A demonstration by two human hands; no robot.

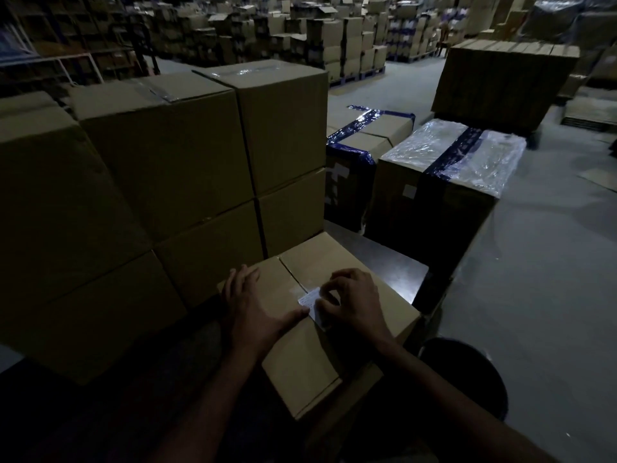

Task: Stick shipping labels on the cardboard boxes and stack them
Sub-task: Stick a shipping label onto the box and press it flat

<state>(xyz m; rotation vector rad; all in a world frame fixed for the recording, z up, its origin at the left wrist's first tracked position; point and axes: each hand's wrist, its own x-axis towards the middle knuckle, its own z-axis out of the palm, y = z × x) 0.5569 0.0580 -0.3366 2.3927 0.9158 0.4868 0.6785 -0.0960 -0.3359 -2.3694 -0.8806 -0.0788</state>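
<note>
The shipping label (312, 305) lies on the near cardboard box (320, 332) top by its seam; with the flat left hand (252, 309) steadying the box, the right hand (350, 302), fingers curled, should press outward from centre.

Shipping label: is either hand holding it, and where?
Right hand has its fingertips curled on the shipping label's right edge, on the cardboard box; pinch or press cannot be told. Left hand lies flat, thumb at the label.

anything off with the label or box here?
The white label lies skewed to the edges of the box and partly across its centre flap seam. The right hand presses it with curled fingertips; the left hand lies flat on the lid. No damage visible.
</note>
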